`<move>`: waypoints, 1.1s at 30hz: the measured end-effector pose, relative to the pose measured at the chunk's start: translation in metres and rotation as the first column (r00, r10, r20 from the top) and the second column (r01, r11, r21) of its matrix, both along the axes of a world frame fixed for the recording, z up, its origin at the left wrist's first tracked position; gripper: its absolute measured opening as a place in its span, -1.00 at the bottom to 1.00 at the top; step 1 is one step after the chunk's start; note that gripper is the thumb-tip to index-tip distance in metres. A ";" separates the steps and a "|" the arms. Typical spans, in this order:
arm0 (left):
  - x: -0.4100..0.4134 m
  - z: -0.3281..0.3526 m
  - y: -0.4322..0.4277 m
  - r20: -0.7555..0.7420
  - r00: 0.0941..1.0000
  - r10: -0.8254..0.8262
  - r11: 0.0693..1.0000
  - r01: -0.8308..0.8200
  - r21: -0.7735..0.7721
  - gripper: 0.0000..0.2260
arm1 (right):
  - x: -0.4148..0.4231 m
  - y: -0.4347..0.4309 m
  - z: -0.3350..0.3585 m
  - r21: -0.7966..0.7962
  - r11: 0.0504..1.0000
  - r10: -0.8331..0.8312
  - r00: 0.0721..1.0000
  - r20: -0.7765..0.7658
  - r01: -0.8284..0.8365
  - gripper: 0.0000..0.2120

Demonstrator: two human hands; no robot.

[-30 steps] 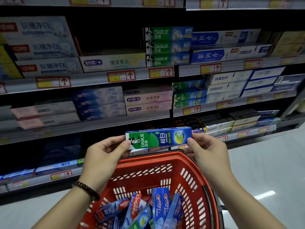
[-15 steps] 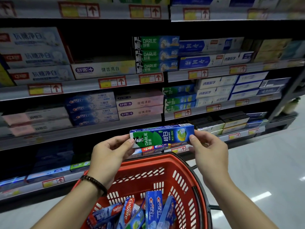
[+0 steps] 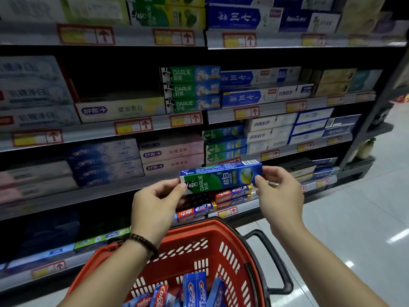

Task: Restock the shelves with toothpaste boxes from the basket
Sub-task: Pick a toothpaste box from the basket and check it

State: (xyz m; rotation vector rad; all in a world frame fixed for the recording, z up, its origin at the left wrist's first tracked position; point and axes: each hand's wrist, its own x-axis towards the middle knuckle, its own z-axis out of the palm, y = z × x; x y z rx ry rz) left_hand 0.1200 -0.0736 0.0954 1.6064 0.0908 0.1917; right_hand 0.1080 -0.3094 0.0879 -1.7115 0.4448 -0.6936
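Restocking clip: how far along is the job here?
Done: matching Darlie boxes sit on the shelf, though who placed them is unclear. In hand: left hand and right hand pinch one Darlie box by its ends above the red basket. Left: a Colgate box and blue boxes lie in it.

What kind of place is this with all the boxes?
Most likely a supermarket's toothpaste aisle: long shelves stacked with toothpaste boxes, price tags clipped along the shelf edges, and a red shopping basket holding more boxes.
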 end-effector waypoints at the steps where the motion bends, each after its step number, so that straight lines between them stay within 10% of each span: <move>1: 0.004 0.002 -0.003 0.010 1.000 -0.008 1.000 0.008 0.014 -0.90 | 0.005 -0.002 0.004 -0.006 1.000 -0.006 1.000 0.004 0.006 -0.86; 33: 0.178 -0.015 -0.096 0.067 0.989 -0.133 0.985 0.124 0.120 -0.61 | 0.196 -0.064 -0.010 0.151 0.988 -0.037 0.999 -0.012 0.039 -0.79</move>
